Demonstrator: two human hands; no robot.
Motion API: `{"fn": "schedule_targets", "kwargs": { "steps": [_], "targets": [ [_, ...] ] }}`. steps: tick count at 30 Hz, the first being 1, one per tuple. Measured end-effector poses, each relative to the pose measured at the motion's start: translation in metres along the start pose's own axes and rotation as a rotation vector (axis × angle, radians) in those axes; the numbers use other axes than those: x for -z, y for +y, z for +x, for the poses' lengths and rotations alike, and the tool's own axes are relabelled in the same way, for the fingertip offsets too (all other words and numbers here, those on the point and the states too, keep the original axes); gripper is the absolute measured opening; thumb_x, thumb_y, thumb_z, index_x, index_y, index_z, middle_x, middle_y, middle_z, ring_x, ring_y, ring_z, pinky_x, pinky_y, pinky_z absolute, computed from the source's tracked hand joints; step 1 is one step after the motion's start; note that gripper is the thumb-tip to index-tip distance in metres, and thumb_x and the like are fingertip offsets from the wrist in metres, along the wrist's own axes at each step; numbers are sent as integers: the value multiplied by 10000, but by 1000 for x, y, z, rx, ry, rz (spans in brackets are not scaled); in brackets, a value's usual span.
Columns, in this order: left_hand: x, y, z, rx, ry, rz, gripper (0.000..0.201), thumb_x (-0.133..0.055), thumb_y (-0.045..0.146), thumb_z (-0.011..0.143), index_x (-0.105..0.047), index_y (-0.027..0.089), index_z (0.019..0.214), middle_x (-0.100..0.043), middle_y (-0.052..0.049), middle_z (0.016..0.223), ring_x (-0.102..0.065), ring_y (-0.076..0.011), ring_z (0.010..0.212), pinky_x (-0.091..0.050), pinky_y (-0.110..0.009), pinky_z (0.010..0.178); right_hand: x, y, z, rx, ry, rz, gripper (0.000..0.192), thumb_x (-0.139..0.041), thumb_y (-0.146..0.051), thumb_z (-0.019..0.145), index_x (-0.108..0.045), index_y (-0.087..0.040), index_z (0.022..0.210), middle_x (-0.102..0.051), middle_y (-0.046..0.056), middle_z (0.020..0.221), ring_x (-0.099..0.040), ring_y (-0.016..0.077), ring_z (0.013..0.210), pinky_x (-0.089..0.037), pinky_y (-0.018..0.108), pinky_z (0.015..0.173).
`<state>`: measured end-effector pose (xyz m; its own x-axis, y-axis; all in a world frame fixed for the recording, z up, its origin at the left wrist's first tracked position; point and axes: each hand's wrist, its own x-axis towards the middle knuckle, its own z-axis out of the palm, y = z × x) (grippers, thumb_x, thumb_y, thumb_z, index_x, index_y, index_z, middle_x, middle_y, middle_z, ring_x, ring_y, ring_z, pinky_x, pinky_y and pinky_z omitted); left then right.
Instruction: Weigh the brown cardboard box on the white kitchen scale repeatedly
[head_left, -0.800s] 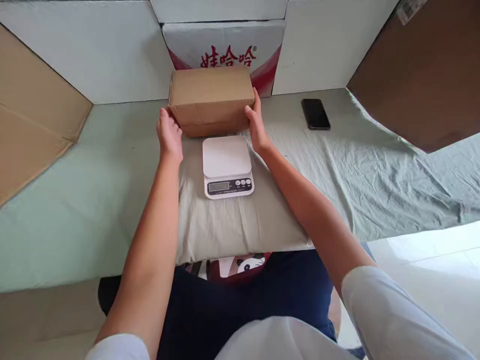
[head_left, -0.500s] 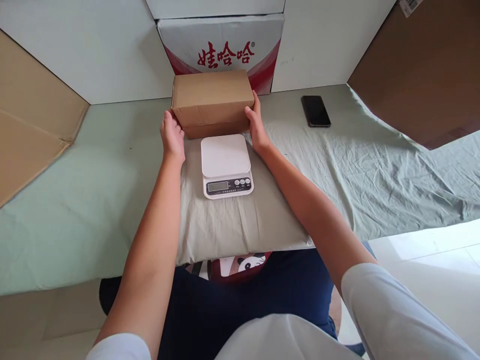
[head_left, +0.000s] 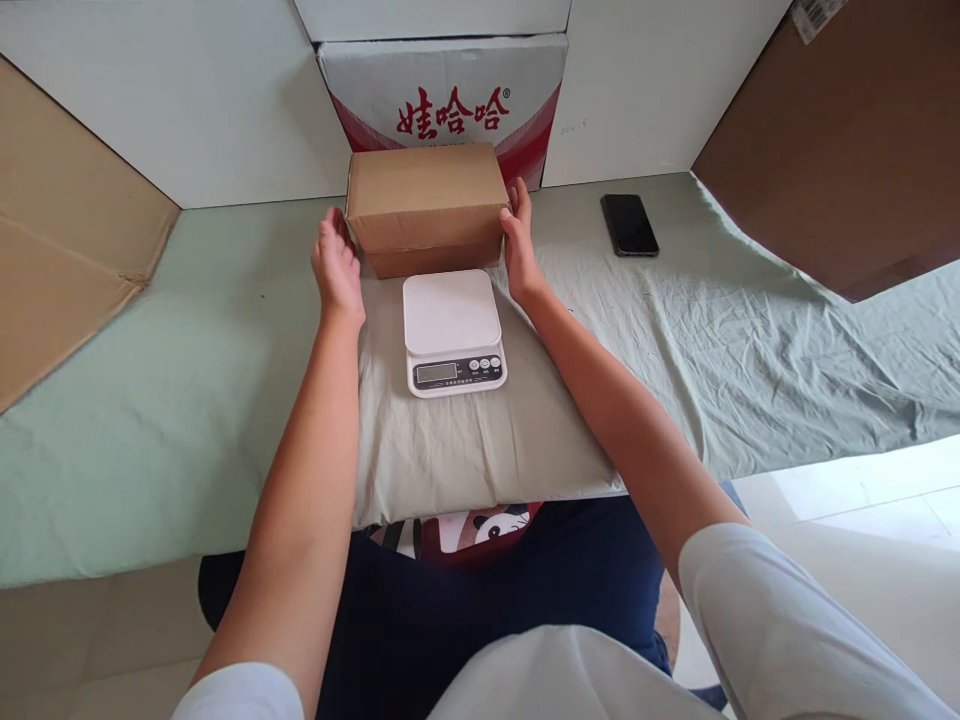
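— Start at the fingers. What are they doing?

— Both sets are stretched out flat, not curled. The right hand (head_left: 519, 255) lays its fingers (head_left: 517, 200) against the right end of the brown cardboard box (head_left: 426, 205). The left hand (head_left: 337, 268) stands at the left end, fingertips at the box's lower corner; I cannot tell whether they press it or stop just short.

— So is the box gripped?

— It sits between the two open palms, flanked rather than clutched. I cannot tell if it is lifted off the cloth.

— Where is the box?

— At the far middle of the table, just behind the white kitchen scale (head_left: 453, 332), in front of a white carton with red lettering (head_left: 442, 85).

— And around that?

— The scale rests on a grey pillow (head_left: 465, 450) atop a pale green sheet (head_left: 150, 400). A black phone (head_left: 629, 224) lies well to the right. Flat cardboard sheets (head_left: 67, 260) lean at both sides.
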<state>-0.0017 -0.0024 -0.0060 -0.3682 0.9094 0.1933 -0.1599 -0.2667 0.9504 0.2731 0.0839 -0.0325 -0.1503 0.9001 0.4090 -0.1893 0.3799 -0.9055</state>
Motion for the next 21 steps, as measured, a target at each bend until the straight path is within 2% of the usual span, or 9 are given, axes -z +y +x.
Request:
{"fn": "schedule_targets", "kwargs": {
  "steps": [3,5,7,9,12,14,17,21],
  "targets": [
    [13,1,4,-15,34,36,688,-197,468,1217,-258,85,1786,-186,-119,1953,-176,-172,1820,-187,-414,1478,11,1,2,-23,43,16,1180,-560,-1104,708,-404,-468,1690,-261,-101,1932,97,267,1875,-60,578,1549],
    [20,0,5,-34,29,66,792,-181,563,1198,-206,54,1804,-161,-138,1955,-138,-192,1828,-187,-424,1483,17,5,3,-32,47,-9,1168,-537,-1103,723,-405,-470,1696,-251,-103,1939,96,256,1875,-33,590,1547],
    [24,-2,6,-45,6,112,894,-183,687,1163,-208,76,1815,-156,-136,1956,-129,-205,1831,-197,-431,1484,22,10,3,-37,44,-38,1200,-497,-1114,731,-365,-457,1727,-212,-101,1954,92,255,1875,-27,602,1546],
    [24,-4,5,-42,-15,157,923,-180,730,1141,-212,107,1821,-150,-123,1959,-131,-194,1830,-206,-421,1481,23,16,3,-48,43,-47,1270,-488,-1124,719,-281,-439,1769,-160,-93,1968,90,258,1875,-34,598,1546],
    [19,-3,1,-28,-15,183,848,-125,594,1164,-172,59,1820,-150,-146,1955,-171,-168,1819,-222,-393,1474,22,22,3,-54,39,-51,1341,-498,-1130,699,-184,-427,1797,-125,-81,1974,78,259,1876,-41,565,1550],
    [15,0,-1,-20,-15,183,808,-102,516,1176,-159,25,1816,-164,-166,1949,-198,-157,1811,-230,-374,1469,22,24,3,-43,28,-66,1313,-481,-1124,721,-174,-434,1795,-134,-81,1973,60,251,1877,-45,532,1552],
    [12,2,-3,-4,-23,194,771,-84,486,1189,-174,54,1821,-178,-159,1948,-232,-137,1800,-242,-345,1458,20,22,3,-42,15,-73,1274,-462,-1110,749,-172,-433,1788,-152,-75,1970,25,247,1878,-54,502,1554],
    [10,1,-3,-3,-5,165,732,-82,440,1199,-203,56,1811,-204,-170,1941,-265,-136,1791,-255,-353,1453,16,12,0,-64,13,-68,1339,-467,-1114,715,-170,-366,1785,-142,-35,1974,-9,247,1876,-99,457,1555]
  ]
}}
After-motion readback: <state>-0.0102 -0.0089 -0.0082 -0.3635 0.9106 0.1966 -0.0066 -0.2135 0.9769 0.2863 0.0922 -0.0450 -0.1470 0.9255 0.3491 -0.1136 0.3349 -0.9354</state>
